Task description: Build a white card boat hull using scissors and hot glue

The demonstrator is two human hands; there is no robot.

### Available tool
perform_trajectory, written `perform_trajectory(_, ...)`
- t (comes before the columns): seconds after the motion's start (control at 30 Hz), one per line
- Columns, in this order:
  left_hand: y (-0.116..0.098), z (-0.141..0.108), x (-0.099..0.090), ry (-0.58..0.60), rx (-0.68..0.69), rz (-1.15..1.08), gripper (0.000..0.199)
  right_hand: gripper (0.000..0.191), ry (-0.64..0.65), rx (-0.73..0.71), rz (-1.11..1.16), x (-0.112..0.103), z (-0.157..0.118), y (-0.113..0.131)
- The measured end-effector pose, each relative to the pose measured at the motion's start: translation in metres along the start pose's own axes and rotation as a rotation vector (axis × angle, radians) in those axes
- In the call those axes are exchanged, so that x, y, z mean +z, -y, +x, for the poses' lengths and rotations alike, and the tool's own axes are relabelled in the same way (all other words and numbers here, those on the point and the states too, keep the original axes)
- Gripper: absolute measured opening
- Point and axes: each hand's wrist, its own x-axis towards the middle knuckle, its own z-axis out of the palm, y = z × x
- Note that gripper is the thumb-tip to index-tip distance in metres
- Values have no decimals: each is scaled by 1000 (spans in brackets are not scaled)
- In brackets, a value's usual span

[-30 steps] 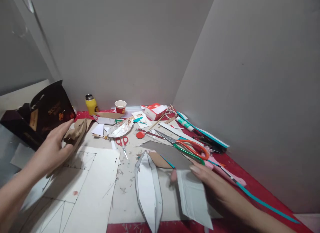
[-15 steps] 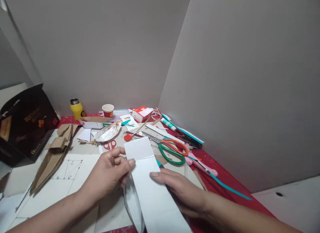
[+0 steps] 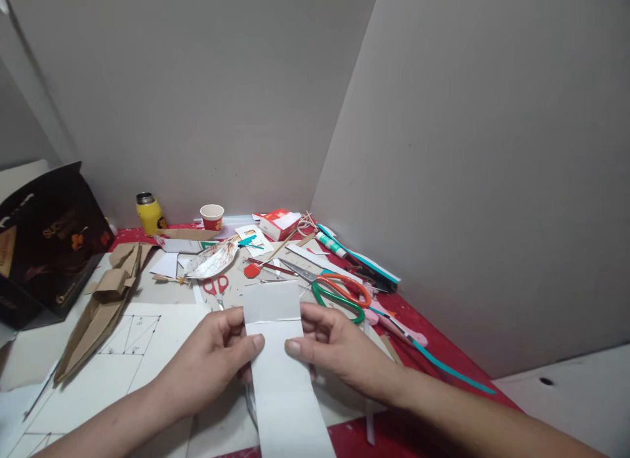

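Observation:
A long strip of white card (image 3: 283, 373) with a crease across its upper part is held up in front of me. My left hand (image 3: 221, 346) grips its left edge, thumb on the face and fingers behind. On the opposite edge my right hand (image 3: 329, 346) pinches the card in the same way, level with the left. The end beyond the crease points away from me, and the lower end runs out of the picture. Just past the card lie large scissors (image 3: 339, 294) with green and orange handles, and small red-handled scissors (image 3: 215, 287).
At the left stand a black box (image 3: 54, 241) and a folded brown cardboard piece (image 3: 105, 300). A yellow bottle (image 3: 150, 214), a paper cup (image 3: 211, 218), a red box (image 3: 279, 224) and a glue stick (image 3: 332, 243) sit near the grey walls. A drawn sheet (image 3: 162, 366) lies at left.
The card has turned from slanting to nearly straight, its far end dropping slightly. My right hand has moved up and left along its edge, with its fingers now behind the card.

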Motion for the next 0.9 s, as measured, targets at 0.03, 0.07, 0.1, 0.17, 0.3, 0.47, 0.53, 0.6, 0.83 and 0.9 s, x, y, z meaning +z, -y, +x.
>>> perform_trajectory(0.03, 1, 0, 1, 2, 6, -23, 27, 47, -5, 12, -2, 0, 1, 0)
perform_trajectory(0.07, 2, 0, 1, 14, 7, -57, 29, 45, -17, 17, -6, -1, 2, 0)
perform_trajectory(0.1, 3, 1, 2, 34, 2, -94, 33, 43, -33, 12, -11, -1, 2, -1)
perform_trajectory(0.17, 8, 2, 3, 83, -23, -145, 39, 40, -70, -9, -23, -2, 3, -1)
perform_trajectory(0.3, 16, 4, 1, 114, -33, -128, 35, 35, -87, -69, -56, -3, 3, -3)
perform_trajectory(0.47, 16, 3, 0, 84, -4, -79, 29, 20, -103, -256, -246, -1, 0, -2)
perform_trajectory(0.53, 12, 3, 0, 62, 16, -67, 22, 18, -102, -412, -341, -2, -1, -1)
perform_trajectory(0.6, 9, 3, 1, 27, 36, -51, 15, 26, -95, -555, -432, -3, -1, 0)
perform_trajectory(0.83, 7, 4, 1, -19, -48, -113, 17, 46, 30, -771, -756, -14, -4, -3)
perform_trajectory(0.9, 8, 5, 0, -47, -63, -142, 21, 52, 51, -819, -805, -17, -4, -3)
